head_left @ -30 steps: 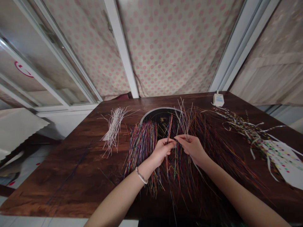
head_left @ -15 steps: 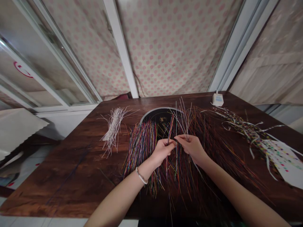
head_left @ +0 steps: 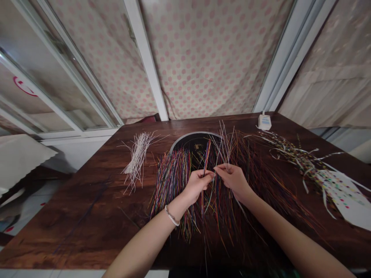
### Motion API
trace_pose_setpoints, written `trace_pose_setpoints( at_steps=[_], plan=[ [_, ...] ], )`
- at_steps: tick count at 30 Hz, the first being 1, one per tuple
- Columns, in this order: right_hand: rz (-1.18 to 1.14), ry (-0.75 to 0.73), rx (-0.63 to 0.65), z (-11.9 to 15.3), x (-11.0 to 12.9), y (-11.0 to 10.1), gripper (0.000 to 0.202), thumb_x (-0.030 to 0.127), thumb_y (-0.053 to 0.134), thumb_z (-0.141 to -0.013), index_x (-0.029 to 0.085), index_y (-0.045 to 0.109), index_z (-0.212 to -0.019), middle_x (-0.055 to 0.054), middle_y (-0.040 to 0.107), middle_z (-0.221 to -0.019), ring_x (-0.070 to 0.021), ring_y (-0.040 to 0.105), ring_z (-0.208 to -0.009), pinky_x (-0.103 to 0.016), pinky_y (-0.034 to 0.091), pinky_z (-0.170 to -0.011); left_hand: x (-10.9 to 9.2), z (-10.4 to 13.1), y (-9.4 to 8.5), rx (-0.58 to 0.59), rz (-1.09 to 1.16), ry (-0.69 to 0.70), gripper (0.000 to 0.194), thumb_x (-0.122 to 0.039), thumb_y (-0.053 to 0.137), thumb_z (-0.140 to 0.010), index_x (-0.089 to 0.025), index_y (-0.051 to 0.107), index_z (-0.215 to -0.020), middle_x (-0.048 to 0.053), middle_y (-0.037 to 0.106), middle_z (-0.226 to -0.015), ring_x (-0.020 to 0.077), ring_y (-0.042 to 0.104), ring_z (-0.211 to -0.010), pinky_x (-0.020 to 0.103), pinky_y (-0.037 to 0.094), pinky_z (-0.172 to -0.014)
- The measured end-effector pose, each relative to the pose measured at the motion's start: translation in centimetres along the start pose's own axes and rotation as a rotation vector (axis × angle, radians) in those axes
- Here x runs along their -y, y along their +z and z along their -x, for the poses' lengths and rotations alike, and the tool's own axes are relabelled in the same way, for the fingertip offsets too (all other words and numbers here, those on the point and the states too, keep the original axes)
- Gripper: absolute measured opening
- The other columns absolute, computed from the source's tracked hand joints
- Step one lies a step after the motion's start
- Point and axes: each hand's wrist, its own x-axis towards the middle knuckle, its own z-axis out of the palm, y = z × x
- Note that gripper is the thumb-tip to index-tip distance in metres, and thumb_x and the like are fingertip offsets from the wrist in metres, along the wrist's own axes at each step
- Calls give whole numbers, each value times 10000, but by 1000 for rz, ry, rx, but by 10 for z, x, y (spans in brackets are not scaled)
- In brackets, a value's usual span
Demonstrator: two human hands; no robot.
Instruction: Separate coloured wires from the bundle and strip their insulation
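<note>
My left hand (head_left: 197, 185) is closed round a thin bundle of coloured wires (head_left: 207, 152) that stands up out of the fist. Close beside it, my right hand (head_left: 233, 178) pinches a loose spray of white wires (head_left: 226, 144), which fan out above the fingers. A single pale strand runs between the two hands near the fingertips. Beneath both hands lies a wide spread of multicoloured wires (head_left: 172, 181), with reddish-brown ones (head_left: 269, 185) to the right. A black round tray (head_left: 191, 142) with a grey rim is partly covered by these wires.
To the left on the dark wooden table (head_left: 95, 185) lies a pile of white wires (head_left: 137, 158). At the right are dotted strips (head_left: 301, 158) and a white sheet with coloured dots (head_left: 344, 197). A small white box (head_left: 264, 122) sits at the back right edge.
Both hands stay close together, nearly in place. The pale strand near the fingertips now hangs lower between them. The whole view has shifted slightly.
</note>
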Motion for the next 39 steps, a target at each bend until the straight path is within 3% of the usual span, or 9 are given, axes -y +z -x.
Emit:
trace_pose_setpoints(
  at_steps=[9,21,30,39],
  plan=[
    [38,0,22,0,-1,-1,315,426,641,-635,130,620,-739,65,397,-439,-38,271,-350,-195,166,-337,0,1,1,16,-16,12,216,-311,622,-650,-106,553,-658,-56,351,-535,19,241,-441,188,142,-406],
    [39,12,109,1,-1,1,254,339,637,-633,120,627,-760,88,331,-431,-21,220,-347,-174,143,-315,0,0,1,-102,-34,21,286,-371,650,-625,-101,581,-684,-49,406,-526,20,250,-414,197,146,-393],
    [-96,68,23,1,8,-1,287,379,666,-603,130,584,-720,94,329,-412,-17,211,-332,-174,128,-319,3,0,1,-57,-139,-2,173,-269,623,-615,-110,605,-682,-54,415,-490,29,270,-417,197,174,-417],
    [-273,-15,-118,-10,20,-24,278,356,676,-623,146,554,-759,104,257,-458,-18,182,-355,-171,125,-313,3,0,0,-26,-147,-56,235,-332,642,-625,-118,584,-702,-63,393,-501,23,247,-397,203,134,-391]
  ],
)
